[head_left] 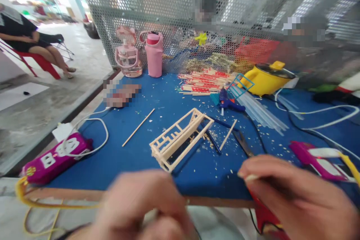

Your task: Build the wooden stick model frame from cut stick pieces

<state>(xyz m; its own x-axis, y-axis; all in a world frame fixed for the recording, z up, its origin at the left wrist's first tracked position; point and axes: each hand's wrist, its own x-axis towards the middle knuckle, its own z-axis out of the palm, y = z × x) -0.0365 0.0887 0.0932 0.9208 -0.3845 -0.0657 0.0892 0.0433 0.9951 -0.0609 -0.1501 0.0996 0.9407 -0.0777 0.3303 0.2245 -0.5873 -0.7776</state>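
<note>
My left hand (140, 202) is blurred at the near table edge, its fingers curled closed; whatever they may hold is hidden. My right hand (295, 195) is at the lower right with thumb and forefinger pressed together; a small pale bit shows at the tips, too blurred to name. Beyond both hands a wooden stick frame (180, 138) lies on the blue tabletop, with short pieces fixed inside it. One loose stick (138, 127) lies left of the frame and a shorter stick (228, 137) to its right. A metal-bladed tool (243, 143) lies just past my right hand.
A blue glue gun (229, 103) lies by clear glue sticks (261, 114) and a pile of sticks (205, 81). A yellow pot (264, 78) and pink bottle (154, 56) stand near the mesh panel (168, 3). Corded purple power strips (57, 157) flank the table. A person (30, 37) sits far left.
</note>
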